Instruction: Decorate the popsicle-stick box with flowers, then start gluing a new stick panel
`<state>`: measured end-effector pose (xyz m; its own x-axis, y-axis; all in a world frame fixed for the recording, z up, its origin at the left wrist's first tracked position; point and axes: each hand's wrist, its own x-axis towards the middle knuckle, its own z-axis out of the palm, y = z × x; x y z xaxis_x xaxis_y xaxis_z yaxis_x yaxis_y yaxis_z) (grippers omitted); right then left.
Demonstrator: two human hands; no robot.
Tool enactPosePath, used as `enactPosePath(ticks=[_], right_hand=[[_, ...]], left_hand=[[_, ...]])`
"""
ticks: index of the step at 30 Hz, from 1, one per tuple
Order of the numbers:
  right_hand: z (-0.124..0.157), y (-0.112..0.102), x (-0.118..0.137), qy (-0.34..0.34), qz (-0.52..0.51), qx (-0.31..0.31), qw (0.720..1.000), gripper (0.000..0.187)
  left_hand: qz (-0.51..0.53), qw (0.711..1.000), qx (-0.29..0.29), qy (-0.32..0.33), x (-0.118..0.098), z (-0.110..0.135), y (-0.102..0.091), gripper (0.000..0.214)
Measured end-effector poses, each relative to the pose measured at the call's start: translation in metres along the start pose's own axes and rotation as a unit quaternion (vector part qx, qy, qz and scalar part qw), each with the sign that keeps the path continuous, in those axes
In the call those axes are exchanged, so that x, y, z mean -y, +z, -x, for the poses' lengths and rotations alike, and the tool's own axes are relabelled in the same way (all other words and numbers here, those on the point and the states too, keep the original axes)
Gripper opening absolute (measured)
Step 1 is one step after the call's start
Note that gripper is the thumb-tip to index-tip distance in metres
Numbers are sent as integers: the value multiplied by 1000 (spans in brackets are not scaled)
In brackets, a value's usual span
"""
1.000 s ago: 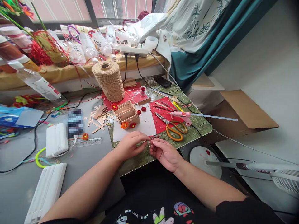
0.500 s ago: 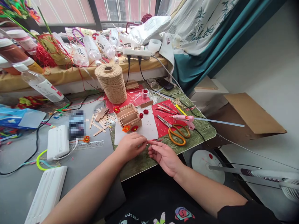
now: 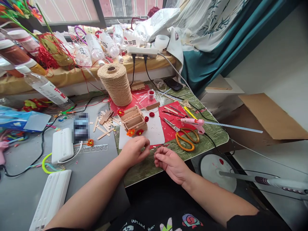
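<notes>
My left hand [image 3: 136,150] is closed, its fingers curled down just in front of a small wooden craft-stick box [image 3: 132,118] with red and orange flowers on it. Palm turned up, my right hand [image 3: 171,163] has its thumb and fingers pinched together near the table's front edge. A small gap separates the two hands. Whatever either one may hold is too small or hidden to make out. The box stands on a white board [image 3: 155,134]. To its right lies a dark red rosette [image 3: 151,114].
Orange-handled scissors [image 3: 186,138] and a pink glue gun [image 3: 196,123] with a long glue stick lie on the right. A twine spool [image 3: 116,86] stands behind the box. Loose craft sticks [image 3: 104,123] and a white power bank [image 3: 62,146] are on the left.
My hands have moved slightly apart; their fingertips were almost meeting before. The camera view has shifted a little, so the table's things appear further right.
</notes>
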<state>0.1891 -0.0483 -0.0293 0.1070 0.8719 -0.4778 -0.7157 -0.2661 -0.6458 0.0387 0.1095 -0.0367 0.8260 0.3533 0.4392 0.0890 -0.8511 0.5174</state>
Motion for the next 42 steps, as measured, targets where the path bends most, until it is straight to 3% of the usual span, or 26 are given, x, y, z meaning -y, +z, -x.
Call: enactPosePath(ticks=[5,9,11,14,16,18,21,25,27,31,34,38,42], right_hand=[[-7,-12,2,-38,17,-6,999,32],[-12,-18,3,-70,-17,-6,997,40],[-14,-18,6,-79,-15,-10,997,41],[-16,-18,12,-100,-10,-21,995,35],[-17,-19,20,-113,0,-31,993,31],[-18,-20,29,-126,9,-43,991,29],[-22,-18,41,-152,23,-56,987,26],[-35,-8,44,-196,81,-55,976,21],[-46,-2,39,-221,128,-43,966,25],[-71,10,28,-290,183,-24,939,43],[-85,19,22,-320,171,-24,932,47],[-93,34,21,-275,182,21,944,61],[-84,46,23,-303,174,51,936,57]], left_hand=[[18,998,-33,45,-1,4,-13,11],[23,982,-179,61,14,11,-26,14],[7,961,-274,26,26,11,-34,3],[14,907,-413,-83,45,4,-45,11],[61,864,-473,-159,56,-2,-50,16],[110,836,-496,-208,65,-5,-52,18],[158,828,-487,-228,79,-4,-51,19],[229,846,-429,-220,99,3,-44,38],[259,864,-368,-223,109,7,-43,53],[287,915,-194,-207,114,13,-50,102],[290,927,-120,-205,109,14,-55,120],[266,931,-111,-223,104,12,-55,119],[291,921,-150,-212,101,8,-58,115]])
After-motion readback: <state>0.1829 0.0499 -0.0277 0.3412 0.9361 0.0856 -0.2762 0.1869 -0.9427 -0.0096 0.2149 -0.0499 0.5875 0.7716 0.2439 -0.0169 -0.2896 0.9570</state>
